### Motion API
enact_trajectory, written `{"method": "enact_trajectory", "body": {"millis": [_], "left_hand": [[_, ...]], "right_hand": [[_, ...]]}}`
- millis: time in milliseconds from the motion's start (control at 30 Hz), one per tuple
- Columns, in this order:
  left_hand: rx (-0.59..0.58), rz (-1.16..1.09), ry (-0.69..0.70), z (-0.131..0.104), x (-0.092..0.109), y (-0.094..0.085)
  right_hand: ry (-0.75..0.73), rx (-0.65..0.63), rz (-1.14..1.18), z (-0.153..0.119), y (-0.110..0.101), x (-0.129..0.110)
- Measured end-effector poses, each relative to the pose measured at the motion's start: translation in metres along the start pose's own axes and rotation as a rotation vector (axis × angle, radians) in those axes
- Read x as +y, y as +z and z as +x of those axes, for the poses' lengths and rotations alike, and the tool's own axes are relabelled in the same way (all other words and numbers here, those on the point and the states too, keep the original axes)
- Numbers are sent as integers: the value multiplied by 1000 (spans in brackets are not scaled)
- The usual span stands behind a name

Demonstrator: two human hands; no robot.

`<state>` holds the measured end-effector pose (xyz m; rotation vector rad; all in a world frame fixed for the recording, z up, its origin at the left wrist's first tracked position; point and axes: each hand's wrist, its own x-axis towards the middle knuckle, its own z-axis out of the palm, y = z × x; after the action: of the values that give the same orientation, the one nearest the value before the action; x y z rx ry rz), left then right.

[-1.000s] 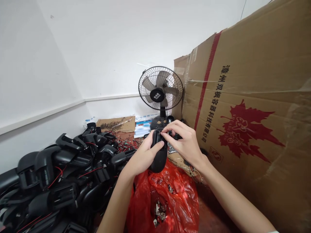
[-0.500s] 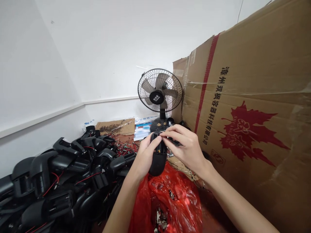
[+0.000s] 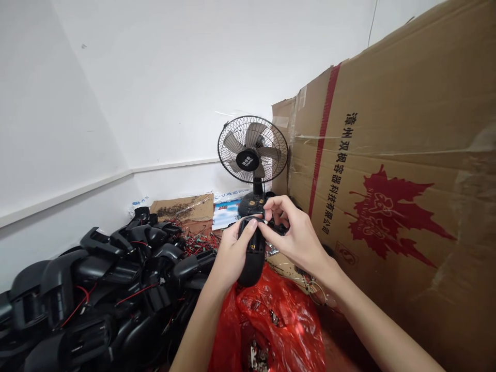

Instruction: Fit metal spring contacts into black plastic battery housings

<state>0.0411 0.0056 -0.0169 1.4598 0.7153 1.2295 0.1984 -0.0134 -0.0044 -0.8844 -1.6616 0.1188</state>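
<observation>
A black plastic housing (image 3: 252,261) with an open compartment is gripped by my left hand (image 3: 231,253), the thumb lying on its upper part. My right hand (image 3: 296,232) is at the upper right edge of the housing, thumb and fingers curled towards each other around something small that I cannot make out. Below the housing lies a red plastic bag (image 3: 287,310) with small metal pieces (image 3: 258,356) in it.
Many black housings (image 3: 96,263), some with red wires, are piled at the left. Small wired parts (image 3: 199,243) lie behind them, near a cardboard sheet (image 3: 186,207). A fan (image 3: 252,150) stands at the back, a large cardboard box (image 3: 387,129) at the right.
My right fingers have lifted slightly off the housing's top and parted from the left thumb. The view has shifted a little, and the housing remains in my left hand.
</observation>
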Motion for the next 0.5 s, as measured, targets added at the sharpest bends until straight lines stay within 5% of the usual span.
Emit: {"method": "enact_trajectory", "body": {"millis": [133, 333, 500], "left_hand": [[-32, -35, -50, -1, 0, 0], [-1, 4, 11, 0, -2, -1], [8, 22, 28, 1, -1, 0]], "right_hand": [[55, -43, 80, 4, -1, 7], [-155, -11, -24, 3, 2, 3], [-142, 50, -26, 1, 5, 0]]}}
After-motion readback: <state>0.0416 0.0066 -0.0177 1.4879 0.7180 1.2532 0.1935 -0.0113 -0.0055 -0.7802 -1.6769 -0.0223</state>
